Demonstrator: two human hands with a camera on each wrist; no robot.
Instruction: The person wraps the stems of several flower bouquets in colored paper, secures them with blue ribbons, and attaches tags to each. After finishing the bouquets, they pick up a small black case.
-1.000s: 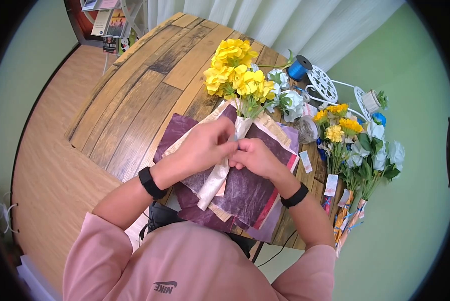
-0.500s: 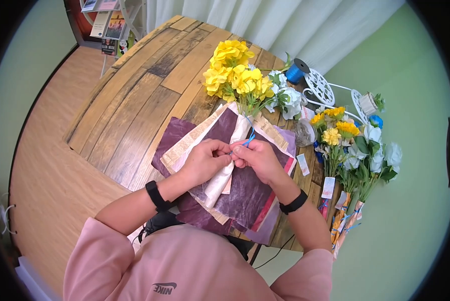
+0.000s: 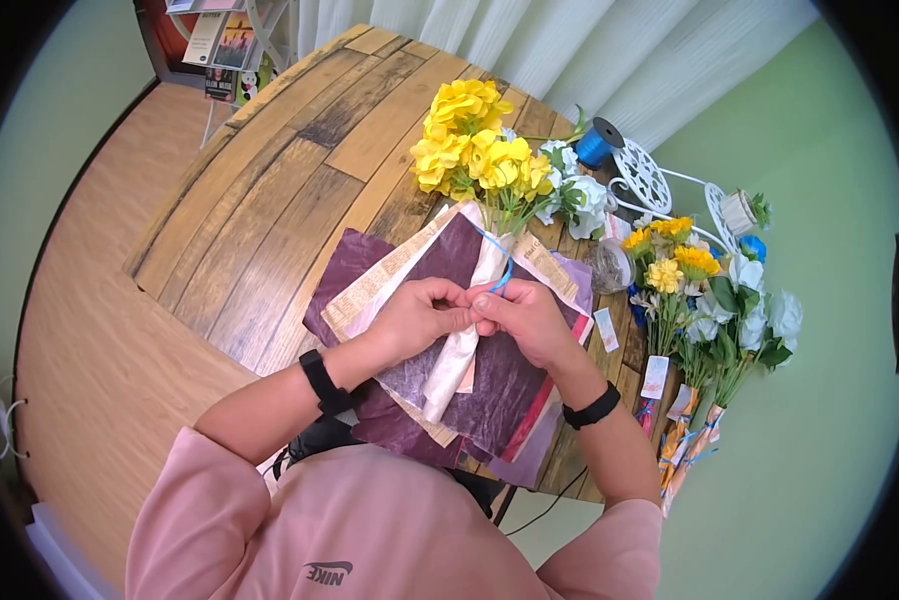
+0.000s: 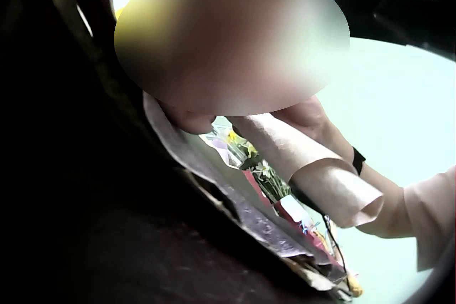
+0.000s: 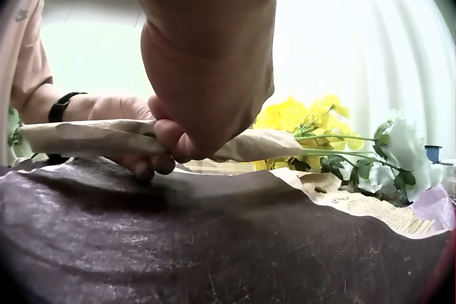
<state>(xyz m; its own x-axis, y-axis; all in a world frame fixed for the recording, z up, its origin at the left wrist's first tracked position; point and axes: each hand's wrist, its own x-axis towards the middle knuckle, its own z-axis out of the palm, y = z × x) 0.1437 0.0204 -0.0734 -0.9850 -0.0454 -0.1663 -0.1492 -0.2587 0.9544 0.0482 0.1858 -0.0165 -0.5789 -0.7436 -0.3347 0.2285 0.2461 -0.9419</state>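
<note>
In the head view, pale paper [image 3: 454, 362] is rolled around the stems below yellow flowers [image 3: 469, 140] and lies across dark purple wrapping sheets [image 3: 409, 382]. A blue ribbon [image 3: 509, 262] loops from the roll's upper end to the fingertips. My left hand [image 3: 421, 318] and my right hand [image 3: 531, 318] meet over the roll, thumbs and fingers pinching at the ribbon; its ends there are hidden. The right wrist view has my right hand [image 5: 214, 62] above the roll [image 5: 92, 136] and my left hand [image 5: 117, 109] beyond it, with fingertips underneath.
White flowers [image 3: 587, 205], a blue ribbon spool [image 3: 597, 142] and a clear round container [image 3: 609, 265] stand at the back right of the wooden table [image 3: 259, 220]. Several wrapped bouquets [image 3: 684, 400] with tags lie at the right edge. A white metal stand [image 3: 641, 177] is behind them.
Both hands have come down the roll from near its upper end and drawn together, then shifted slightly right. The blue ribbon loop has come into sight above them. The roll's lower end has swung right.
</note>
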